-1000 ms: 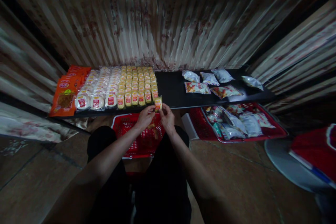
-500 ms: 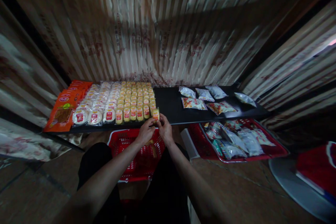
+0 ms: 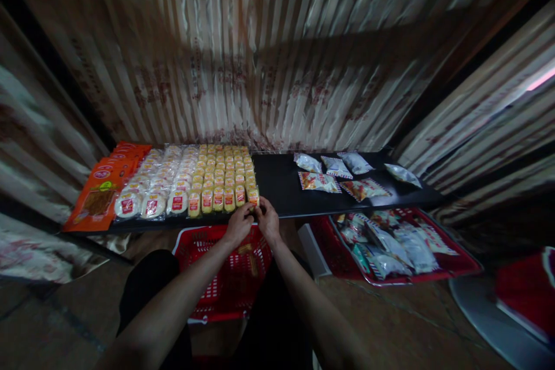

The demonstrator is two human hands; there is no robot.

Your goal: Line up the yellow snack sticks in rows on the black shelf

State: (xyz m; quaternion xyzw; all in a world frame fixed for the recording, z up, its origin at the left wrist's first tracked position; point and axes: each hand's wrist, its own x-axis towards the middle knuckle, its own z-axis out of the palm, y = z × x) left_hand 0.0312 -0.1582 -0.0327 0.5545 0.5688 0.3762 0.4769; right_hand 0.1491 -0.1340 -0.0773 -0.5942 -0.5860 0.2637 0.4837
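Note:
Both hands meet at the front edge of a low black shelf [image 3: 281,188]. My left hand [image 3: 237,224] and my right hand [image 3: 269,221] pinch a small yellow snack packet [image 3: 254,196] between their fingertips. The packet stands at the front right end of several rows of identical yellow packets [image 3: 223,170]. Left of those rows lie rows of round white wrapped cakes [image 3: 154,185]. A red basket [image 3: 229,272] sits on the floor under my forearms.
Orange flat packs [image 3: 102,185] lie at the shelf's left end. Loose silver and red snack bags [image 3: 342,176] lie on its right half. A second red basket [image 3: 403,240] full of bags sits right. Striped curtains hang behind and at both sides.
Both hands moved the yellow packet forward and down onto the shelf, at the end of the front row. The camera tilted, so the shelf sits lower in view.

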